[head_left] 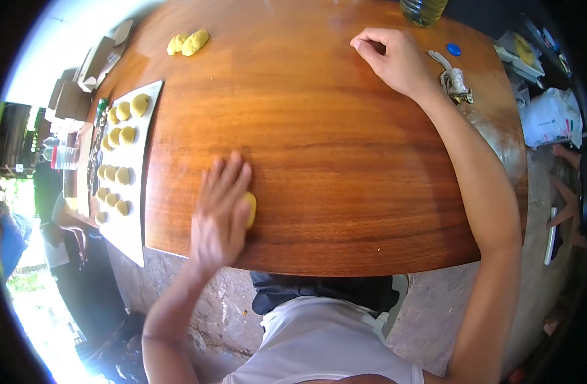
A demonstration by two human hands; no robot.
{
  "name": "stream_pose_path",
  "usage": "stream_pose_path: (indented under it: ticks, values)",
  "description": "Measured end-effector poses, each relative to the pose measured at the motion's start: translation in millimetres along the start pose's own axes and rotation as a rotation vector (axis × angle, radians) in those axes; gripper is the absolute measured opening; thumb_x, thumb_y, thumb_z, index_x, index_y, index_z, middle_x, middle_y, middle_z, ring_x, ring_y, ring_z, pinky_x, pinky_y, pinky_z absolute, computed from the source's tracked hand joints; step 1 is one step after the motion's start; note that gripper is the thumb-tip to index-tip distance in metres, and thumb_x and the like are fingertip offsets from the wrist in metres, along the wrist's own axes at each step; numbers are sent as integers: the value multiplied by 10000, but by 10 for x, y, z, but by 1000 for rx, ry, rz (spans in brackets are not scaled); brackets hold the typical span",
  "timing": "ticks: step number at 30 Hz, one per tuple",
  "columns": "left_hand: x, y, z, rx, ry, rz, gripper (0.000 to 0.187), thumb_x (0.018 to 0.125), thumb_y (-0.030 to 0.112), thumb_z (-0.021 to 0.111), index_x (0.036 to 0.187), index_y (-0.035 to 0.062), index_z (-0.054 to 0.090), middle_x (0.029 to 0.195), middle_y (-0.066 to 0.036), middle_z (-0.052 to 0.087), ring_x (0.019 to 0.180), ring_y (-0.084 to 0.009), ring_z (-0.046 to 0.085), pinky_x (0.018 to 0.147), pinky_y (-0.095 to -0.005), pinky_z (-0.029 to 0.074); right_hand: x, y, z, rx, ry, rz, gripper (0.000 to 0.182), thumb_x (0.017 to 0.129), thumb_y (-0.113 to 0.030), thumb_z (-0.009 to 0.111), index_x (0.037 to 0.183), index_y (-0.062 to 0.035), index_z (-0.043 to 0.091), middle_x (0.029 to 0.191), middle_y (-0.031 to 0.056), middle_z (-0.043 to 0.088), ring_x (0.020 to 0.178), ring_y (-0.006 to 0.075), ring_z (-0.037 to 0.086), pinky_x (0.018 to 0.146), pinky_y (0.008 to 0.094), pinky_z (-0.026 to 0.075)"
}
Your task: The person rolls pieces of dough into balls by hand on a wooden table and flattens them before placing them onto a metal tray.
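yellow lump (251, 210) partly hidden by left hand (223, 203), fingers slightly apart; right hand (391, 56), fingers curled in

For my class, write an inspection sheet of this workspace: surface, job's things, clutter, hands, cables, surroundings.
Surface: glossy brown wooden table.
Job's things: yellow piece, partly hidden by left hand; two yellow lumps, far left; yellow rounds on white tray.
Clutter: blue disc; white bundle, cord or cloth unclear; container.
Hands: left flattened; right hand curled, far right.
Cables: nothing clearly seen.
Surroundings: white bag beyond the right edge.
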State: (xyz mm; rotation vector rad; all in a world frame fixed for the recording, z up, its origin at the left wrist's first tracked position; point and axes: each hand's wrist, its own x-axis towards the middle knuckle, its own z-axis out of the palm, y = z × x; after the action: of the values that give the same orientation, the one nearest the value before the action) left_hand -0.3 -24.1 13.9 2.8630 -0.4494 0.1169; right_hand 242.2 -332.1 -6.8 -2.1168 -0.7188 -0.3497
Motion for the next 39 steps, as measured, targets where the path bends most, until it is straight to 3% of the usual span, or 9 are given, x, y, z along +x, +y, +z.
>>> stream_pose_path:
  ticks: [6, 8, 12, 16, 21, 26, 30, 34, 39]
  values:
    - [1377, 384, 315, -41, 164, 185, 609, 1009, 392, 527, 1460, -13, 462, 1523, -241, 422, 1442, -436, 338, 1190, -490, 286, 26, 61, 27, -30, 55, -29, 198, 939, -178, 620, 932, -2, 710, 769, 130, 700, 670, 229, 655, 642, 350, 496]
    - [1402, 702, 472, -62, 146, 223, 595, 1001, 366, 547, 1455, -11, 468, 1511, -239, 437, 1435, -426, 354, 1191, -490, 293, -6, 128, 48, -12, 78, -124, 223, 968, -185, 638, 982, 29, 698, 749, 65, 671, 650, 118, 561, 628, 293, 467]
    - [814, 817, 283, -144, 33, 367, 542, 983, 316, 581, 1417, -3, 524, 1499, -239, 456, 1425, -413, 386, 1191, -501, 307, -45, 86, -12, -36, 41, -57, 219, 966, -183, 641, 991, 26, 699, 751, 72, 673, 652, 114, 568, 629, 287, 470]
    - [85, 330, 166, -137, -61, 137, 500, 975, 268, 584, 1396, -2, 561, 1530, -247, 416, 1474, -391, 317, 1205, -534, 258, -55, -45, -67, -40, -10, 26, 194, 961, -170, 643, 997, 10, 705, 764, 83, 681, 661, 116, 585, 638, 283, 478]
    - [1013, 113, 139, -106, 61, 42, 588, 1007, 388, 525, 1462, 18, 486, 1575, -242, 347, 1503, -388, 248, 1241, -477, 162, -9, 42, 28, -97, 21, -63, 183, 961, -157, 634, 985, 10, 703, 789, 98, 695, 664, 154, 608, 642, 302, 485]
    - [1556, 715, 493, -113, 81, 290, 703, 965, 520, 555, 1454, 19, 492, 1564, -244, 360, 1489, -388, 277, 1244, -468, 172, -75, 30, -2, -55, 79, -109, 180, 920, -181, 627, 894, -15, 691, 780, 156, 684, 695, 296, 660, 640, 389, 498]
    - [689, 896, 201, -436, -172, 416, 640, 974, 457, 570, 1420, 1, 527, 1536, -215, 423, 1460, -400, 339, 1215, -511, 252, -65, 24, -33, -65, 26, -131, 154, 946, -133, 633, 957, 6, 699, 839, 128, 708, 710, 216, 648, 654, 322, 500]
    - [163, 353, 44, -230, -220, 172, 558, 1011, 413, 492, 1417, 35, 552, 1558, -189, 407, 1491, -398, 278, 1219, -554, 183, -57, 48, -9, -93, 13, -101, 161, 928, -144, 624, 921, 2, 692, 798, 143, 690, 701, 277, 648, 656, 365, 503]
    - [920, 33, 163, -74, 35, 57, 577, 1061, 434, 320, 1532, 115, 412, 1638, -172, 252, 1537, -368, 140, 1243, -510, 43, -5, 9, 51, -99, 35, -139, 166, 908, -161, 624, 894, -12, 695, 766, 154, 685, 693, 323, 658, 657, 399, 511]
